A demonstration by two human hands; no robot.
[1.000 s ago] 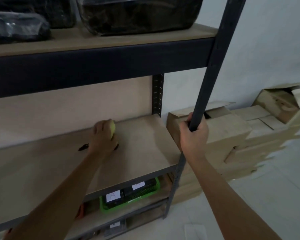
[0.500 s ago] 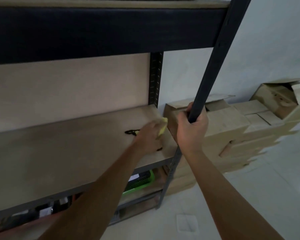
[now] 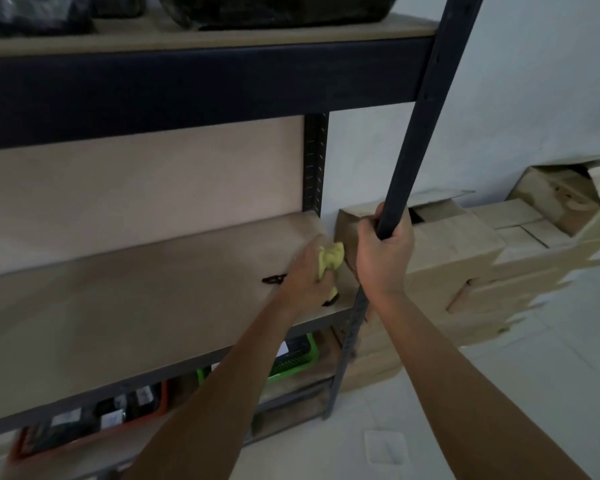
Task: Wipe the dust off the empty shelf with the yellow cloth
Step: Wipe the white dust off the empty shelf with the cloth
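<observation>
Yellow cloth (image 3: 330, 258), soft and light, sits bunched in the left hand (image 3: 309, 276), whose grip clamps it at the empty shelf's (image 3: 136, 306) 3 o'clock end; the right hand (image 3: 384, 255) clasps the upright post (image 3: 417, 133).

From my feed I see two bare forearms — no sleeves, watch or bands anywhere along them. The left hand (image 3: 307, 271) and right hand (image 3: 385, 258) wear no gloves or rings — fingers plain.

A single head-worn camera looked forward and down from close range at the right end of the shelf (image 3: 136, 289), tilted so the front upright (image 3: 416, 133) leaned. Both forearms entered from the bottom edge; the floor (image 3: 499, 393) lay lower right.
</observation>
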